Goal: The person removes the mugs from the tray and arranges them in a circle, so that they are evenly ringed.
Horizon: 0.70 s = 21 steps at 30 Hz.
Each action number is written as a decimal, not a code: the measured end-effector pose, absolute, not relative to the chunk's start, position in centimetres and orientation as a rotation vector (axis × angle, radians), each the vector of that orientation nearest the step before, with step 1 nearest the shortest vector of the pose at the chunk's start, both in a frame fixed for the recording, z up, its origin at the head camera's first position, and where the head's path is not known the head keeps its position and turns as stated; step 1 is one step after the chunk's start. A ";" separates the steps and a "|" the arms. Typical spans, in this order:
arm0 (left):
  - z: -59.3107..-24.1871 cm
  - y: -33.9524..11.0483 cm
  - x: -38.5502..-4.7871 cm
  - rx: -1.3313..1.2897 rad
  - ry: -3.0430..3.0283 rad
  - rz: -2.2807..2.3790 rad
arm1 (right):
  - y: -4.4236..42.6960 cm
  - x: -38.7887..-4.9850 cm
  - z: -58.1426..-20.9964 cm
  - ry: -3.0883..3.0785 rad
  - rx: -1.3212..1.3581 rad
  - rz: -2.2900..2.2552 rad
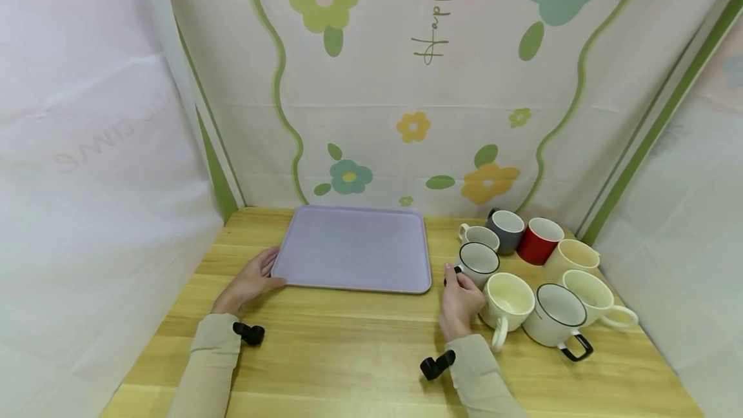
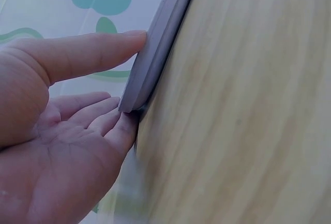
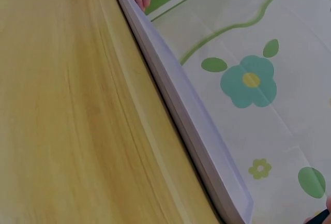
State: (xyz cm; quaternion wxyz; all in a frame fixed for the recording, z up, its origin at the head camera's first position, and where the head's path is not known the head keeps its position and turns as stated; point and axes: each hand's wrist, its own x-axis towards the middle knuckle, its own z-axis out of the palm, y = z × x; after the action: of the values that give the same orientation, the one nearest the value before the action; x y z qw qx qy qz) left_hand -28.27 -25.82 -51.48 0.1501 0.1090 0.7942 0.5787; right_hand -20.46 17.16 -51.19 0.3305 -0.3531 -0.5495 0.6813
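A lilac rectangular tray [image 1: 354, 247] lies on the wooden table. My left hand [image 1: 254, 281] holds its near left corner; in the left wrist view the thumb [image 2: 98, 50] is on the rim and the fingers are at the corner's other side. My right hand [image 1: 460, 302] pinches the black handle of a white mug with a black rim [image 1: 479, 258], right of the tray. A sliver of that black handle [image 3: 319, 217] shows in the right wrist view's bottom corner. Close by my right hand stands a cream mug [image 1: 509, 295], its handle towards me.
Further right and behind stand several mugs: a small white one [image 1: 482, 237], a grey one [image 1: 504, 232], a red one [image 1: 536, 242], two cream ones [image 1: 571, 257] and a larger black-rimmed white mug [image 1: 554, 315]. Printed cloth [image 1: 371, 115] hangs behind the table and at both sides.
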 end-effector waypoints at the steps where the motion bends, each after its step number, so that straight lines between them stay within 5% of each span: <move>1: -51.4 -25.8 -28.3 0.318 2.279 1.662 | 17.1 -20.5 -51.2 -1.434 -0.922 1.779; 13: -51.2 -25.6 -28.2 0.321 2.290 1.654 | 17.2 -19.8 -51.5 -1.549 -0.857 1.790; 21: -50.2 -26.1 -28.1 0.367 2.307 1.603 | 18.3 -17.1 -48.1 -2.221 -0.592 1.807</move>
State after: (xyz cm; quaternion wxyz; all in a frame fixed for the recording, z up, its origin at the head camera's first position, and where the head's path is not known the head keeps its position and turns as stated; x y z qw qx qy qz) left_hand -28.08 -26.15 -50.18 0.1536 0.1278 0.8048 0.5589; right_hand -17.11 18.27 -48.14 0.1087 -0.2014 -0.7552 0.6142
